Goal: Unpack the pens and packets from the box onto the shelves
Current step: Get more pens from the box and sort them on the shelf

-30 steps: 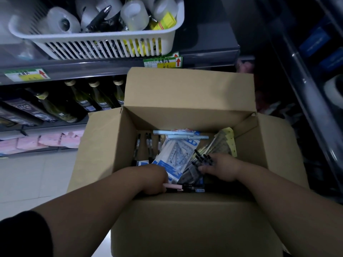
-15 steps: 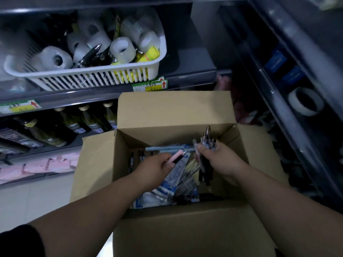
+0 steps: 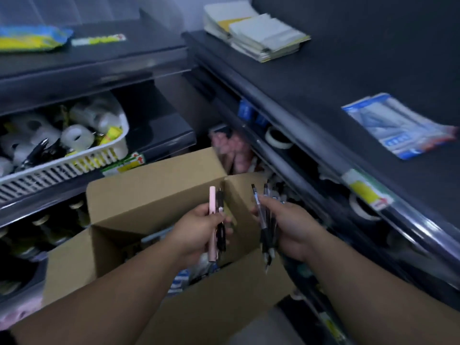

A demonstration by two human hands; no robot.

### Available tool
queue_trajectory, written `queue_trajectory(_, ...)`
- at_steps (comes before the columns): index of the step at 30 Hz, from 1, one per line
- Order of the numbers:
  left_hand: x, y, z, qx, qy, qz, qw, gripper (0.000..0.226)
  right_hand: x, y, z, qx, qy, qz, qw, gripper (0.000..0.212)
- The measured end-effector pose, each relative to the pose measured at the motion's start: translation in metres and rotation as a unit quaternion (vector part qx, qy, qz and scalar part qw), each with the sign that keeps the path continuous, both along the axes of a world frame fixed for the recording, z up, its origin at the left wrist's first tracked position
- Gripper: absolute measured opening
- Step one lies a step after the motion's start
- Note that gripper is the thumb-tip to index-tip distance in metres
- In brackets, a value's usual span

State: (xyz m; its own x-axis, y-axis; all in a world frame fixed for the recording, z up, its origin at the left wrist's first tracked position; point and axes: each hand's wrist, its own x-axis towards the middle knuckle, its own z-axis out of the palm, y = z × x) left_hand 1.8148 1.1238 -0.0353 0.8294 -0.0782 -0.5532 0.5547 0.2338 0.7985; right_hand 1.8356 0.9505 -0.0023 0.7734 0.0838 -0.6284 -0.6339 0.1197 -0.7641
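**Hands raised clear of the box, pens in both.** Nearest me, the open cardboard box point(image 3: 211, 307) sits under my forearms. A second ago I had both hands down inside it, working among the contents. Now I have them lifted above its far rim.

My left hand point(image 3: 196, 230) grips two pens upright and side by side, a pink pen point(image 3: 212, 202) and a black pen point(image 3: 220, 200). My right hand point(image 3: 293, 227) is wrapped round a bundle of black pens point(image 3: 266, 232) with their ends fanned upward. This bundle sits just right of the left hand's pair and does not touch it.

Inside the box, below the hands, blue-and-white packets point(image 3: 178, 282) still lie unpacked.

My view has swung up and to the right in the same second. The dark shelf point(image 3: 336, 78), right of and beyond the box, now fills that side. It carries a blue packet point(image 3: 398, 125) and, further back, a stack of paper pads point(image 3: 256, 31). Left of and beyond the box, the white basket point(image 3: 49, 171) of tape rolls point(image 3: 77, 136) has slid toward the frame edge.

I judge the picking step done and the carry begun. Both loads of pens are out of the box and need a landing place on the shelf to its right. Since packets remain inside, the task is only partly through. Motion blur hides what the lower shelves right of the box hold.
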Motion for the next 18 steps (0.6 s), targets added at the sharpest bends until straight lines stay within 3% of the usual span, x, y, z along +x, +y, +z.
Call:
queue_trajectory(9,-0.109,-0.177,0.057,-0.026,-0.083,-0.207,0.975,0.015,-0.183,-0.17,0.045,0.026,-0.014,-0.189,0.982,0.015)
queue_trajectory(13,-0.206,-0.281,0.081,-0.029,-0.113,-0.349,0.93,0.014,-0.317,-0.252,0.074,0.035,-0.048,-0.299,0.952,0.022)
queue_trajectory(18,-0.339,-0.4,0.11,-0.068,-0.146,-0.483,0.861,0.015,-0.485,-0.339,0.105,-0.047,-0.086,-0.436,0.894,0.026)
